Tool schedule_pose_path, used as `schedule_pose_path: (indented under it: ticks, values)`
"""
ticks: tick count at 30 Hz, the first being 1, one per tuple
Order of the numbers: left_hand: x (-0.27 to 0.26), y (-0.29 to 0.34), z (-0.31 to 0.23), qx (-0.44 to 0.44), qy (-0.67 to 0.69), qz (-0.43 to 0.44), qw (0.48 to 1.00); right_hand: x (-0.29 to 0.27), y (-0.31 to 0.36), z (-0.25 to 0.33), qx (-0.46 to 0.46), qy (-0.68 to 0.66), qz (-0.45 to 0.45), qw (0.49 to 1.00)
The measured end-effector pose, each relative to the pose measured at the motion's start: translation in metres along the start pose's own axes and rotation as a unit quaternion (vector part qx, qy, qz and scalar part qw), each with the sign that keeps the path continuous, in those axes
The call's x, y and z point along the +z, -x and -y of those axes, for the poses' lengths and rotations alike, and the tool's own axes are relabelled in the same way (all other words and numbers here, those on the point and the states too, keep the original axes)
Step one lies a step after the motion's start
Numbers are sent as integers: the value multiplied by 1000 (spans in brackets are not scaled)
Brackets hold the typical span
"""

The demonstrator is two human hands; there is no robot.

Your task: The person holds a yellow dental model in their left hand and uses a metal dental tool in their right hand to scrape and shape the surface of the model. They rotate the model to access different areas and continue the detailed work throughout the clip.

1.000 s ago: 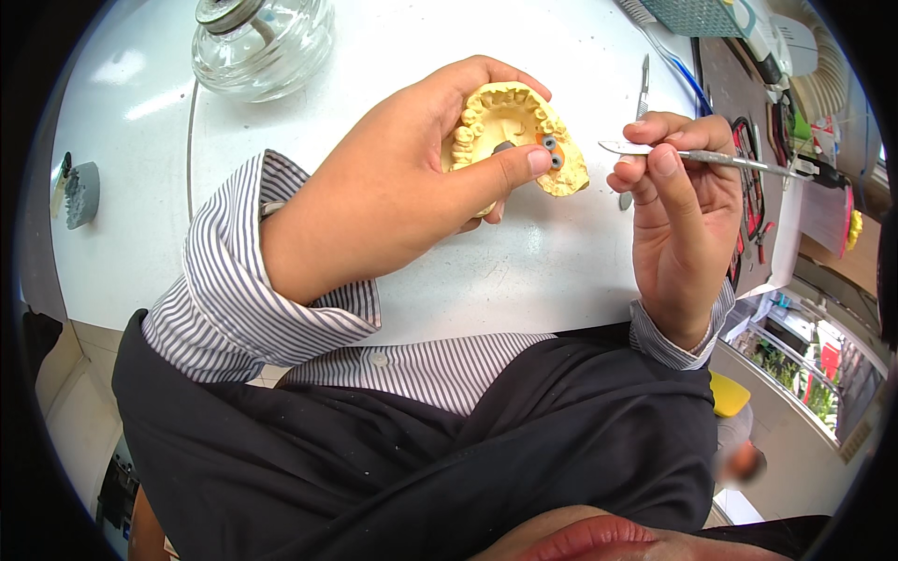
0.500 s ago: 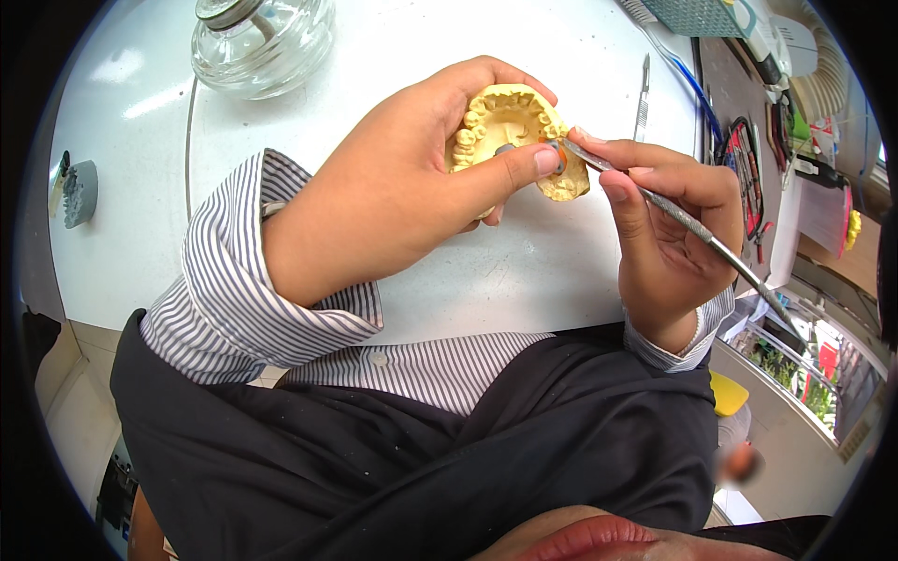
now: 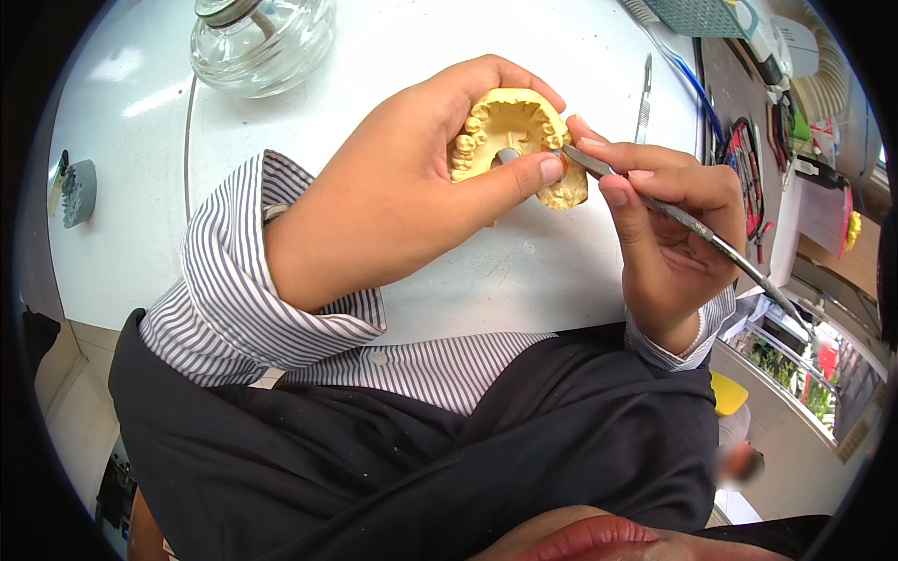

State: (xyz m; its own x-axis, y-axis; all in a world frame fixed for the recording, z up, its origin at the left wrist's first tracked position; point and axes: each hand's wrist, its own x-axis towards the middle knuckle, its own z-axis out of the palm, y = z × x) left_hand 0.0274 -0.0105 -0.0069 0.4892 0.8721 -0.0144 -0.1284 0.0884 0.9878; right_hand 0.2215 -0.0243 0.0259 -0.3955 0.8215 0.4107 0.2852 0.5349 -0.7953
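A yellow plaster dental model with a curved row of teeth is held above the white table by my left hand. The thumb lies across the model's near side, over a grey part that shows behind it; the fingers wrap round the far side. My right hand grips a metal dental carving tool like a pen. Its flat blade tip meets the right side of the model, beside my left thumb tip, where a small orange-red patch shows. The exact contact is partly hidden.
A glass spirit burner stands at the far left of the white table. A scalpel and a blue-handled brush lie at the far right, near a grey-green basket. A grey toothed block sits at the left edge.
The dental model has tilted in my left hand, so its inner hollow shows differently and less of the grey part is seen. The tool tip has shifted slightly downward with it.
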Motion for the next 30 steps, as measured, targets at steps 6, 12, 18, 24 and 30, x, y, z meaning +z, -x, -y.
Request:
schedule_pose_path:
  ticks: [6,12,18,24,30]
  values:
    - [-1,1,1,15,-18,4,1000,-4,-2,3,43,-22,11,999]
    - [-2,1,1,15,-30,9,999,-7,-3,1,75,-69,11,995]
    - [-1,1,1,18,-17,5,1000,-5,-3,0,103,-127,-18,986]
    - [-2,1,1,14,-20,11,1000,-6,-3,1,90,-89,-6,992]
    - [-2,2,0,16,-16,10,1000,-6,-3,1,90,-106,-4,990]
